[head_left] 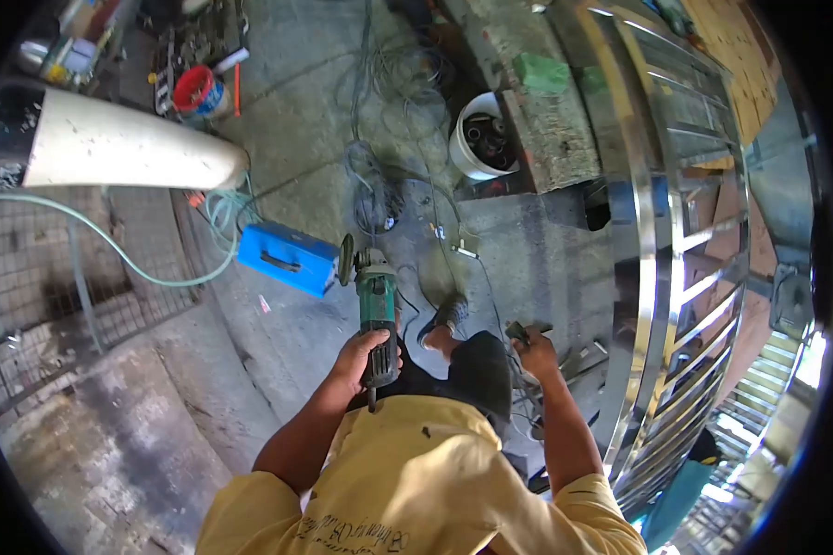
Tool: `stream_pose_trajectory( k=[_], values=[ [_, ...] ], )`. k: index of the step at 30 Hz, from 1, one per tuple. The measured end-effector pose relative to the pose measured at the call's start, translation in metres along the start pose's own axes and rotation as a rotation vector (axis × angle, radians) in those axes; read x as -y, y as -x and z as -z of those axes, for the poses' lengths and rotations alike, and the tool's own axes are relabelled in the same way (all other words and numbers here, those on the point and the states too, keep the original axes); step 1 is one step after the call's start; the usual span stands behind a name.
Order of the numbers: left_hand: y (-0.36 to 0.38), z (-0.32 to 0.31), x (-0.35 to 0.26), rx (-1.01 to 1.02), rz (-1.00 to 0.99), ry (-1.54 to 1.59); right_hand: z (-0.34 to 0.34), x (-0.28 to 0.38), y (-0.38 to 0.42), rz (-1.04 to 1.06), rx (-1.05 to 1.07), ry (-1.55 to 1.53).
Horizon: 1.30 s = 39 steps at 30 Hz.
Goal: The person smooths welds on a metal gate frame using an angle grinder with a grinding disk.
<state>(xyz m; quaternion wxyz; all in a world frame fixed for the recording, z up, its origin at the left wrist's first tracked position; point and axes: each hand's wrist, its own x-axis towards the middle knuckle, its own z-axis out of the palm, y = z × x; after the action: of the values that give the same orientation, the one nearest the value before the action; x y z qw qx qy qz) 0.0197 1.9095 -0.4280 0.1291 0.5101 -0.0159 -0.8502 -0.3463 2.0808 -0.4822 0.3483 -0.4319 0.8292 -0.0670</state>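
Note:
Wrapped round the black rear body of a green and black angle grinder (378, 305) is my left hand (363, 359). The grinder stands upright in the view, its metal head and disc at the top. My right hand (537, 355) is closed on a small dark object (518, 331), which is too small to name. Just beyond the grinder and to its left, a blue metal toolbox (289, 258) rests on the floor. Between my hands, a shoe (451, 313) shows on my foot.
Shiny metal railing frames (680, 250) stand along the right. A white bucket (483, 139) of dark parts sits beside a worn bench (551, 120). Cables (370, 180) and a green hose (157, 277) lie about. A large white cylinder (130, 143) is at the left.

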Motion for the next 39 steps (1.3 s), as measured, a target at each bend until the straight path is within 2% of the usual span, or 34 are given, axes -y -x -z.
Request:
stream_pose_trajectory(
  k=[4, 8, 9, 12, 15, 20, 28, 31, 35, 39],
  values=[
    [-0.043, 0.020, 0.033, -0.078, 0.036, 0.141, -0.036, -0.033, -0.066, -0.024, 0.162, 0.059],
    [-0.064, 0.049, 0.089, -0.140, 0.137, 0.295, -0.057, -0.062, -0.108, -0.078, 0.254, -0.063],
    [-0.061, 0.046, 0.097, -0.196, 0.151, 0.305, -0.054, -0.057, -0.113, -0.035, 0.231, -0.001],
    [-0.057, 0.032, 0.114, -0.296, 0.102, 0.282, -0.069, -0.059, -0.143, -0.084, 0.367, 0.128],
    [-0.082, 0.037, 0.140, -0.264, 0.105, 0.330, -0.095, -0.059, -0.170, -0.078, 0.436, 0.338],
    [-0.149, 0.054, 0.171, -0.209, 0.143, 0.311, -0.169, -0.098, -0.234, 0.021, 0.411, 0.392],
    [-0.260, 0.113, 0.152, -0.191, 0.224, 0.024, -0.312, -0.122, -0.382, 0.017, 0.405, 0.542],
    [-0.266, 0.123, 0.143, -0.183, 0.216, 0.079, -0.367, -0.143, -0.437, 0.127, 0.363, 0.567],
    [-0.265, 0.137, 0.134, -0.140, 0.175, 0.055, -0.410, -0.146, -0.482, 0.053, 0.396, 0.682],
    [-0.266, 0.143, 0.135, -0.145, 0.192, 0.101, -0.433, -0.172, -0.497, -0.027, 0.379, 0.660]
  ],
)
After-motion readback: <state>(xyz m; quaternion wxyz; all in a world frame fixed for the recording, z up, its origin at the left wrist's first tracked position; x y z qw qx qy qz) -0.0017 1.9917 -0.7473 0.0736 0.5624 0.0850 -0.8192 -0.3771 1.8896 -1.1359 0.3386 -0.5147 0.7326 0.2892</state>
